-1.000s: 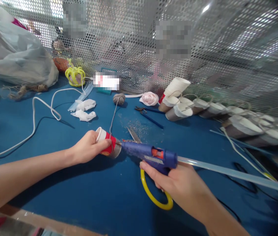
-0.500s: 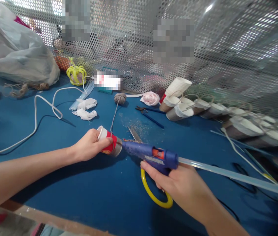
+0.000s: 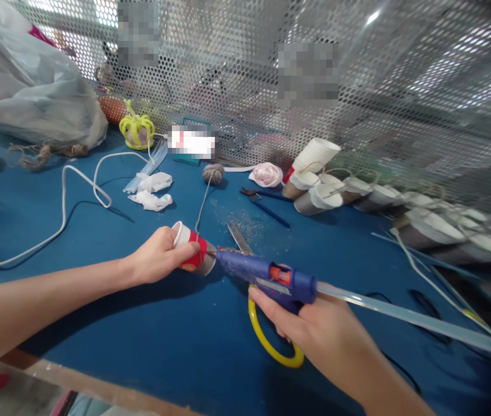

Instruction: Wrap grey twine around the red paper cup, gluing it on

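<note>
My left hand (image 3: 157, 258) is wrapped round a red and white paper cup (image 3: 191, 236), tilted on its side with its mouth to the upper left. Grey yarn (image 3: 202, 208) runs from a small ball (image 3: 213, 173) to the cup, and the base end of the cup is wound in grey. In my right hand (image 3: 310, 323) is a blue glue gun (image 3: 254, 270), its nozzle touching or very near the cup's wound end. A long clear glue stick (image 3: 401, 312) sticks out of its back. Beneath the gun lie scissors with a yellow handle (image 3: 262, 341), partly hidden.
Blue-handled pliers (image 3: 269, 208) and a pink ribbon roll (image 3: 266, 174) lie beyond the hands. Several wrapped cups (image 3: 318, 199) stand along the right. A white cable (image 3: 63, 202), crumpled white scraps (image 3: 152, 200) and a plastic bag (image 3: 41, 86) are at left. Perforated metal panel (image 3: 236, 63) closes the back.
Almost nothing differs. The view has shifted very slightly, while both hands keep their hold and the nozzle stays at the cup.
</note>
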`<state>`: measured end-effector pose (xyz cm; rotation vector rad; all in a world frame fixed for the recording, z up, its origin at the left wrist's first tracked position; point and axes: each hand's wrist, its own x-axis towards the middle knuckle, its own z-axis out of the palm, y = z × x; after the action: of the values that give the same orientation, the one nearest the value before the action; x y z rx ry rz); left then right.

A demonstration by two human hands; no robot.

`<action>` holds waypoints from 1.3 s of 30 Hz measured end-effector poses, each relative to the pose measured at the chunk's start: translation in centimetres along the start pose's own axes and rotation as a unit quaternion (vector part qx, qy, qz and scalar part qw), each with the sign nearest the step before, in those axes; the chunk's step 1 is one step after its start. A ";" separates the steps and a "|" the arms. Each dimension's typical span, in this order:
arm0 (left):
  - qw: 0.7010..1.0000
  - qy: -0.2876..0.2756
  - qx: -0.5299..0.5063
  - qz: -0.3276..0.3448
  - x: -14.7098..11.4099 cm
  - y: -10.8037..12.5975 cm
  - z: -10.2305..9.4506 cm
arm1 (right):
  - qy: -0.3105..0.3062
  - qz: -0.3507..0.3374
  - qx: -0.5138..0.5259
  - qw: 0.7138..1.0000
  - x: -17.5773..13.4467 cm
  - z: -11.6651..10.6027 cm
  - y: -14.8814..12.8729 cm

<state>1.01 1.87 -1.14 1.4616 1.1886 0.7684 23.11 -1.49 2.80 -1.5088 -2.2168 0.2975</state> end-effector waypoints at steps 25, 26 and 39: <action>1.000 -0.007 0.001 0.012 0.1 0.0 0.0 | 0.059 -0.049 -0.065 0.995 -0.6 0.8 0.0; 1.000 -0.004 0.004 0.015 0.1 0.0 0.0 | 0.058 -0.050 -0.068 0.995 -0.6 0.8 -0.1; 1.000 -0.003 0.010 0.014 0.0 0.0 0.0 | 0.024 -0.092 -0.080 0.992 -0.4 -0.5 -0.3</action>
<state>1.00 1.83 -1.09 1.4982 1.1765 0.7717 23.17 -1.97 3.28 -1.3595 -2.3690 0.0265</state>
